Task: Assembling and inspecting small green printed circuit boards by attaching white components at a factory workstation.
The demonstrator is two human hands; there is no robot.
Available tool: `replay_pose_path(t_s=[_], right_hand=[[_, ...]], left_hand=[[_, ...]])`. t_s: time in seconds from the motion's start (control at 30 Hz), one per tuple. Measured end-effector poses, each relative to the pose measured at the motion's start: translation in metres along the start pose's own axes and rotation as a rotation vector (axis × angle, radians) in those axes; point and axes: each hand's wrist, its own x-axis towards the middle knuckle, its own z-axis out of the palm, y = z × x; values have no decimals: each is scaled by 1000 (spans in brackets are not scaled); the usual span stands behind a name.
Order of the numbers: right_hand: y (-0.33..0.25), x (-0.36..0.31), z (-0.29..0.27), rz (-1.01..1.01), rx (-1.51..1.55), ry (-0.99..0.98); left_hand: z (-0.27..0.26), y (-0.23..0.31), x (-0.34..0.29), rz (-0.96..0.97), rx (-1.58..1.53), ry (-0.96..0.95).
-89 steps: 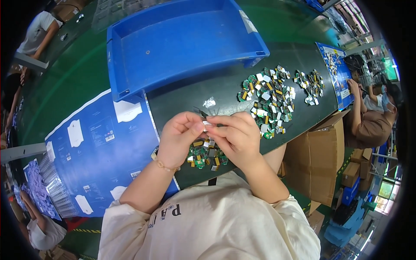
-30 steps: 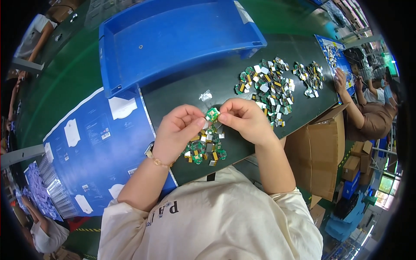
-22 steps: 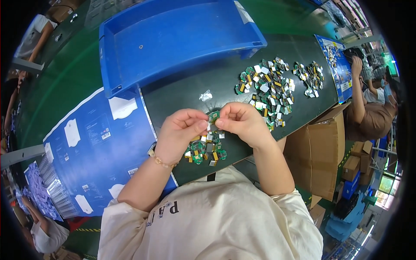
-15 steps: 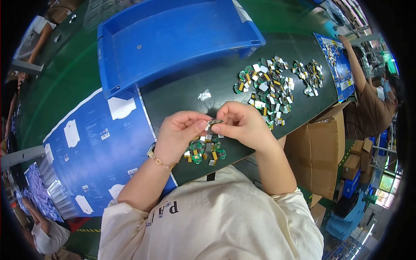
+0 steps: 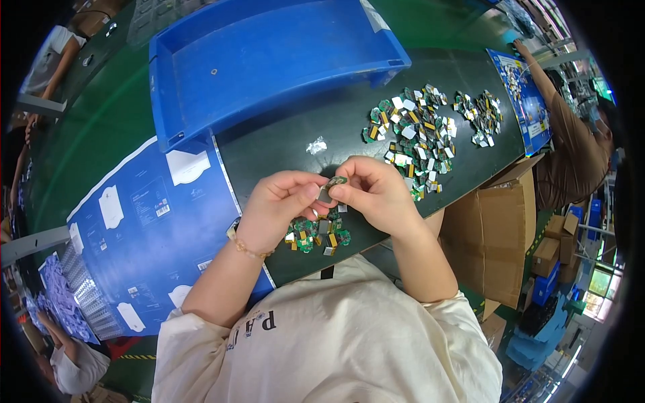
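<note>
Between my two hands is a small green circuit board (image 5: 336, 181) with a flat grey piece hanging below it. My left hand (image 5: 282, 205) pinches it from the left between thumb and forefinger. The thumb and fingers of my right hand (image 5: 375, 195) close on its right side. Partly hidden under my hands lies a small heap of similar circuit boards (image 5: 308, 236), with silver and yellow-gold pieces among the green. A larger heap of circuit boards (image 5: 420, 144) spreads to the right, and a smaller heap (image 5: 485, 121) sits beyond it.
A large blue bin (image 5: 269, 74) stands at the back. Blue printed sheets (image 5: 148, 215) cover the left. A crumpled silvery scrap (image 5: 316, 146) lies beyond my hands. An open cardboard box (image 5: 494, 242) adjoins the table's right edge. A co-worker in brown (image 5: 578, 154) reaches over a blue board (image 5: 531, 114).
The circuit board has been tilted between my fingers, so its green face and grey piece show more. My hands stay in nearly the same place. The co-worker at right has leaned and reached farther.
</note>
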Motion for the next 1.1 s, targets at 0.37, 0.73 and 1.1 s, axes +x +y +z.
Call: replay_pose_path(t_s=[0.37, 0.73, 1.1], right_hand=[[11, -2, 11, -23, 117, 30], [0, -3, 20, -193, -164, 218], [-5, -4, 21, -194, -242, 258]], left_hand=[[-3, -4, 0, 12, -184, -37], [1, -1, 0, 0, -195, 3], [4, -6, -1, 1, -178, 45]])
